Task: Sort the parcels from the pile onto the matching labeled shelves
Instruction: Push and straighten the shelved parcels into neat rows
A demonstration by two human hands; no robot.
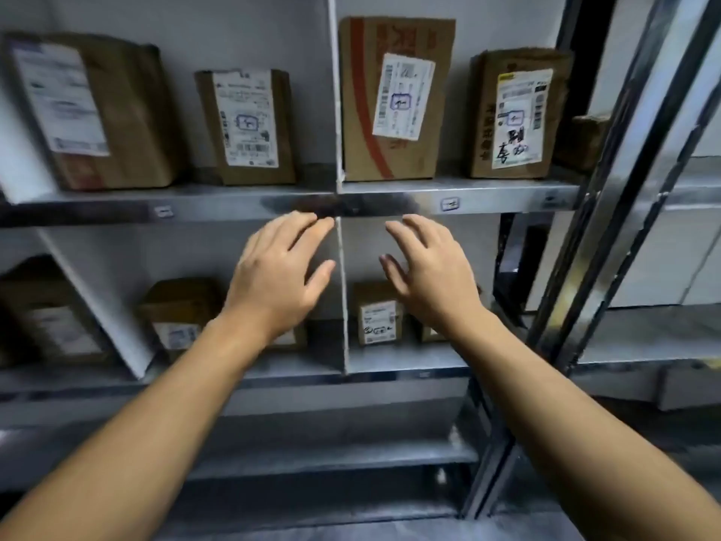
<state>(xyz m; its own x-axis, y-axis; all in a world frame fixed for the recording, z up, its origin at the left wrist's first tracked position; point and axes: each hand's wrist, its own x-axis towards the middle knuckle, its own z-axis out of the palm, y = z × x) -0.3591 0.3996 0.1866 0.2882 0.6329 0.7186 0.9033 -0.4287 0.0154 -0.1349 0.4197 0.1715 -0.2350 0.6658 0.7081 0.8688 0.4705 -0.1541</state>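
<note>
Four labelled parcels [394, 99] stand upright on upper shelf [487, 195], 10 to 2 o'clock in my feed; more sit on lower shelf [405, 363], 8 to 6 o'clock, some hidden behind hands. Pile not in view, so can't tell qty left. My read: btwn parcels, next fetch pending. Left hand [279, 275] & right hand [427, 275] raised palm-down either side of divider [341, 247], just under upper shelf edge. Fingers loosely spread, slightly bent, holding nothing. Shelf tags [449, 204] too blurred to read.
</note>
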